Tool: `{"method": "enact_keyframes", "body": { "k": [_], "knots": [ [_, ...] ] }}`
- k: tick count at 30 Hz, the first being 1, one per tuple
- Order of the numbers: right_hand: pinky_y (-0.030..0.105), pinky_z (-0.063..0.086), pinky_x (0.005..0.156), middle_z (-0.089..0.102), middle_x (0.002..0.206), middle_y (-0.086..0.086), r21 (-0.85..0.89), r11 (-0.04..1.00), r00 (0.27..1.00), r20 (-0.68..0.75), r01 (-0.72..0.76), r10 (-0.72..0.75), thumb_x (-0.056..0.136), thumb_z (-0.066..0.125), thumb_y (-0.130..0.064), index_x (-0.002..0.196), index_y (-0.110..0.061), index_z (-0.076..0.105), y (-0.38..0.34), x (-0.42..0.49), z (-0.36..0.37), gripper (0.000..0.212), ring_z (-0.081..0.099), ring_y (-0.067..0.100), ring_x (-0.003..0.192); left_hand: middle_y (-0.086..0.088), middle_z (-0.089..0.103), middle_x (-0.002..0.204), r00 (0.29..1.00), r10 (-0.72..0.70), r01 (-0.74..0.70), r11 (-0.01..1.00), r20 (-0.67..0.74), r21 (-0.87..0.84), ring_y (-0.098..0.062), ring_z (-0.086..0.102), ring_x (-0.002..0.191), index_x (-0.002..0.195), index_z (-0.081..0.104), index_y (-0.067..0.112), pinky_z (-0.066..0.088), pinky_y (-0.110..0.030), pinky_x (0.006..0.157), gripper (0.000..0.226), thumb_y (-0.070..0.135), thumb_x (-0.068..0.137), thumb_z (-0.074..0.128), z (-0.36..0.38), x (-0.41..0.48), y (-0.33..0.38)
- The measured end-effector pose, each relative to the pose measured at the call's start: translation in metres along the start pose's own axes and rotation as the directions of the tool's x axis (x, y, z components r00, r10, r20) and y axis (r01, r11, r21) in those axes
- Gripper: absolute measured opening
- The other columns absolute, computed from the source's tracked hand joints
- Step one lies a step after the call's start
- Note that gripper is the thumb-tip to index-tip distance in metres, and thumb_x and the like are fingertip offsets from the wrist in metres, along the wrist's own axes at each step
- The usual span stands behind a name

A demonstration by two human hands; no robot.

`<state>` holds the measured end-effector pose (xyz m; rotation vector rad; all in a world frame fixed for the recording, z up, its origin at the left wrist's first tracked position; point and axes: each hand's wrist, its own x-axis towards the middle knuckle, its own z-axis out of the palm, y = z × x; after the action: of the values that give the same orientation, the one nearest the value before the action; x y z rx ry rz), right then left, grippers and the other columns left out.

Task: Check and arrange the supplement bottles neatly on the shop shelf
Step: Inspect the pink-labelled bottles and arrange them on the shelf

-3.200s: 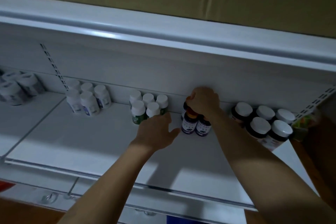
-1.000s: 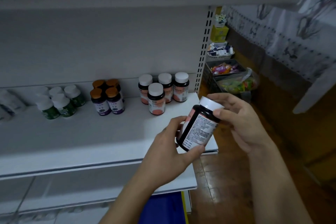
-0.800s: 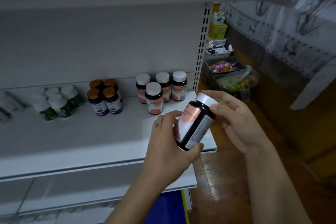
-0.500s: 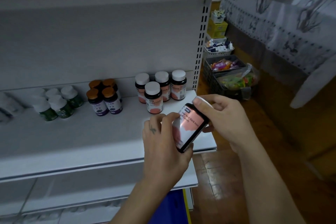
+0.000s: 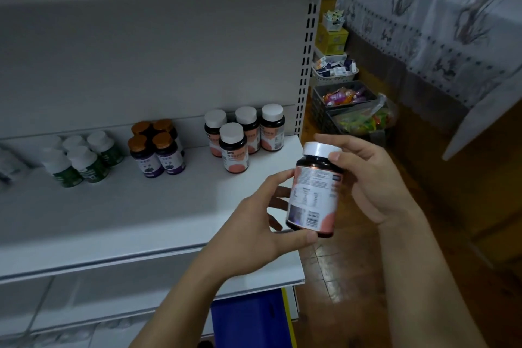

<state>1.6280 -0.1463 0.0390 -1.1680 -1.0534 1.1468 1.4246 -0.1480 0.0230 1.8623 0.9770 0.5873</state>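
white shelf (image 5: 113, 220): green-label bottles (image 5: 82, 161), purple-label bottles (image 5: 158, 152) and pink-label bottles (image 5: 243, 135) stand along the back, open board before them to the front edge. left hand (image 5: 254, 223) grips the base of the held bottle (image 5: 315, 195), upright before the shelf's right front corner; right hand (image 5: 372, 178) pinches its cap. baskets (image 5: 347, 104) beyond, on a wooden floor.

1. Print on the held bottle (image 5: 315, 195) is too blurred to read.
2. The rear orange-capped bottles (image 5: 163, 124) are mostly hidden behind the front pair (image 5: 156, 157).
3. Pale items (image 5: 5, 164) at the shelf (image 5: 141, 206) left end are cut off by the edge.
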Motion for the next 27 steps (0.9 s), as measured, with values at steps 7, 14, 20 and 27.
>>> {"method": "enact_keyframes", "body": {
  "k": [7, 14, 20, 27],
  "knots": [
    [0.024, 0.054, 0.064, 0.073, 0.086, -0.001, 0.137, 0.988, 0.998, -0.007, 0.07, -0.069, 0.08, 0.056, -0.016, 0.093, -0.022, 0.075, 0.003, -0.001, -0.004, 0.023, 0.067, 0.01, 0.077, 0.017, 0.056, 0.126, 1.0, 0.007, -0.007, 0.987, 0.0, -0.163, -0.005, 0.063, 0.105, 0.143, 0.026, 0.05, 0.057, -0.03, 0.086, 0.092, 0.033, 0.073, 0.083, 0.012, 0.003, 0.004],
    [0.029, 0.055, 0.071, 0.073, 0.105, 0.003, 0.051, 0.999, 0.999, 0.05, 0.005, -0.007, 0.096, 0.051, -0.01, 0.107, -0.023, 0.071, 0.004, -0.003, -0.003, 0.026, 0.068, 0.018, 0.096, 0.018, 0.045, 0.121, 0.97, 0.062, -0.053, 0.998, -0.234, 0.042, 0.005, 0.05, 0.104, 0.136, 0.035, 0.049, 0.049, -0.01, 0.078, 0.092, 0.025, 0.066, 0.089, 0.016, 0.0, 0.001],
    [0.034, 0.061, 0.068, 0.073, 0.101, -0.002, -0.101, 0.995, 0.998, -0.07, -0.016, 0.008, 0.09, 0.065, -0.025, 0.112, -0.028, 0.069, 0.004, -0.002, 0.012, 0.023, 0.069, 0.015, 0.097, 0.026, 0.026, 0.116, 0.937, 0.158, -0.07, 0.959, -0.313, 0.274, -0.005, 0.037, 0.116, 0.138, 0.032, 0.042, 0.051, -0.019, 0.089, 0.093, 0.027, 0.065, 0.087, 0.02, 0.0, -0.007],
    [0.036, 0.058, 0.068, 0.074, 0.092, -0.004, -0.022, 1.0, 0.995, -0.097, 0.02, -0.022, 0.093, 0.059, -0.017, 0.108, -0.024, 0.068, 0.002, -0.001, 0.01, 0.019, 0.07, 0.019, 0.093, 0.028, 0.038, 0.124, 0.971, 0.093, -0.052, 0.981, -0.22, 0.185, 0.006, 0.044, 0.112, 0.136, 0.033, 0.049, 0.047, -0.012, 0.085, 0.073, 0.048, 0.077, 0.075, 0.005, -0.003, -0.001]
  ]
}}
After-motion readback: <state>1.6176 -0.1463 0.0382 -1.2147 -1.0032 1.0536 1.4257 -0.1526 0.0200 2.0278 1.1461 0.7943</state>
